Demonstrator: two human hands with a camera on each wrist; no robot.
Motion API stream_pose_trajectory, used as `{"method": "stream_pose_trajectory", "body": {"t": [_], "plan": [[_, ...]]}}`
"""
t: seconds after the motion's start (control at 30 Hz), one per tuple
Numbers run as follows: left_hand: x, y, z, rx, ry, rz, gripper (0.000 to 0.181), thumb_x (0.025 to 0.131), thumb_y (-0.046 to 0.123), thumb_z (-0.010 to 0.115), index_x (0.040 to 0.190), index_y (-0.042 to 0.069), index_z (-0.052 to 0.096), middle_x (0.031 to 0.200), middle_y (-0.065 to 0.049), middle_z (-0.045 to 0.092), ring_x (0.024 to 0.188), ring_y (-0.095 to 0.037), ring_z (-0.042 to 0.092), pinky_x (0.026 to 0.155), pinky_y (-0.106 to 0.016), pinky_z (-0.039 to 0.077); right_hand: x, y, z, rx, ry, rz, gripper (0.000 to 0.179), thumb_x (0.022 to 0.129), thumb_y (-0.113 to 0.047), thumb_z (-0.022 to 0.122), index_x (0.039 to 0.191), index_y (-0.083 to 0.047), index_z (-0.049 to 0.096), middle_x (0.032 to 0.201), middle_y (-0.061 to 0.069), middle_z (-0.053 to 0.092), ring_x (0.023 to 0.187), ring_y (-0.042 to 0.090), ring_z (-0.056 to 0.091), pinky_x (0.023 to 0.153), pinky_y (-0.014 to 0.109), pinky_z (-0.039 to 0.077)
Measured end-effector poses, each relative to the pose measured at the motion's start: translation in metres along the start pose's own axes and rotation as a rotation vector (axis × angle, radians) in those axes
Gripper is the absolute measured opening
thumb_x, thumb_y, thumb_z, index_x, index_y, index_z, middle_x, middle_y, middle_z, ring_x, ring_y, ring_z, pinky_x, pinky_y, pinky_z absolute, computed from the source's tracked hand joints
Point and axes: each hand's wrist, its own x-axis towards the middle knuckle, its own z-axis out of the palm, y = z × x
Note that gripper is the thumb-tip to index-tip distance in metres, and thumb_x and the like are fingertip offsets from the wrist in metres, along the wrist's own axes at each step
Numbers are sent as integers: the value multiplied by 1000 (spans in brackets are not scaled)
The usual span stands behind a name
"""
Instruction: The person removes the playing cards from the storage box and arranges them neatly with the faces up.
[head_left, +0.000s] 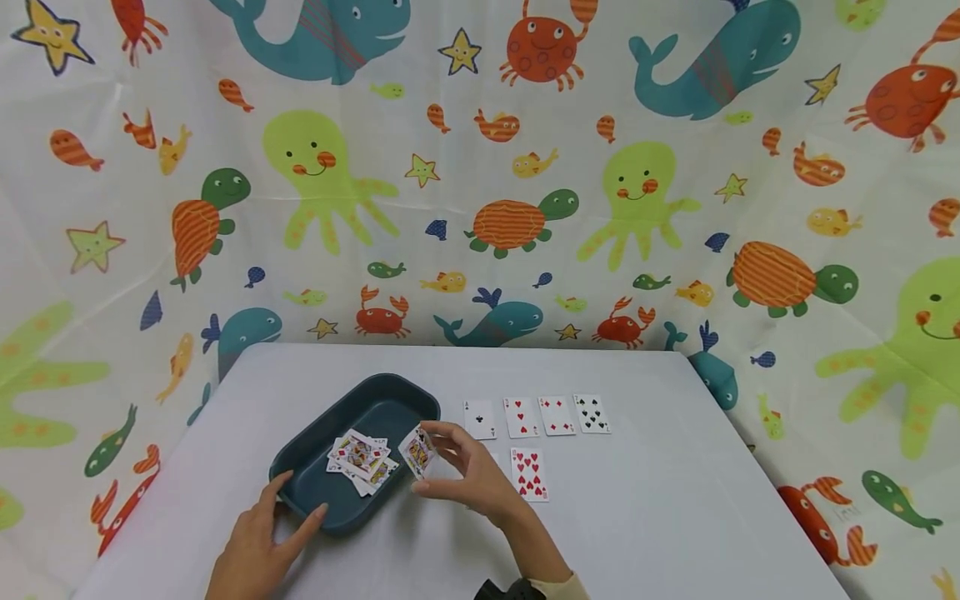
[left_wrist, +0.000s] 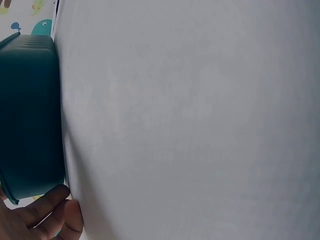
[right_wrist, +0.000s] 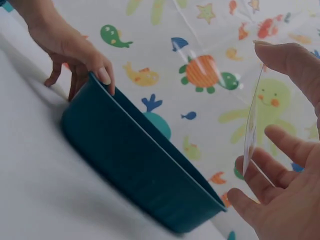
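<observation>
My right hand (head_left: 476, 475) pinches a face card (head_left: 417, 451) between thumb and fingertips, just beside the right rim of a dark teal plastic tub (head_left: 311, 442). In the right wrist view this playing card (right_wrist: 251, 125) appears almost edge-on, slightly bowed. Inside the tub lies a loose pile of playing cards (head_left: 360, 454), a diamond face card on top. My left hand (head_left: 258, 537) holds the tub's near left end, thumb and fingers spread around its corner. From the left wrist, only some of that hand's fingers (left_wrist: 50, 212) show, against the tub's wall (left_wrist: 30, 115).
Right of the tub, several face-up cards form a row, from an ace of clubs (head_left: 480, 419) to a spade card (head_left: 592, 413). Below them lies a heart card (head_left: 529, 475); another beside it is mostly hidden by my right hand. A sea-animal curtain (head_left: 480, 283) hangs behind the white table (head_left: 675, 500).
</observation>
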Motion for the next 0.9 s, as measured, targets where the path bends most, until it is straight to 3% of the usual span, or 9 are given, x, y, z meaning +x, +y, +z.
{"method": "stream_pose_trajectory", "body": {"t": [0.23,0.63,0.9], "plan": [[-1,2,-1,2,-9,-1,112,86,81,56,156,0,22,144,-43,40,124,-56,48,99,-72,42,-24,-6,-24,49,43,67,72,88,-17,80,151,-14,46,155,6,45,140,26,45,121,40,31],[-2,3,-3,22,-21,-18,111,86,81,55,156,1,22,143,-44,41,120,-55,50,96,-72,44,-68,5,-70,52,174,76,75,85,-7,79,151,-6,44,158,15,40,141,32,41,116,26,35],[-1,3,-3,18,-24,-28,113,85,83,54,157,2,20,145,-44,38,121,-56,48,96,-73,43,-95,5,-101,-61,216,105,77,85,-6,80,151,-2,42,157,17,41,141,34,42,116,23,35]]}}
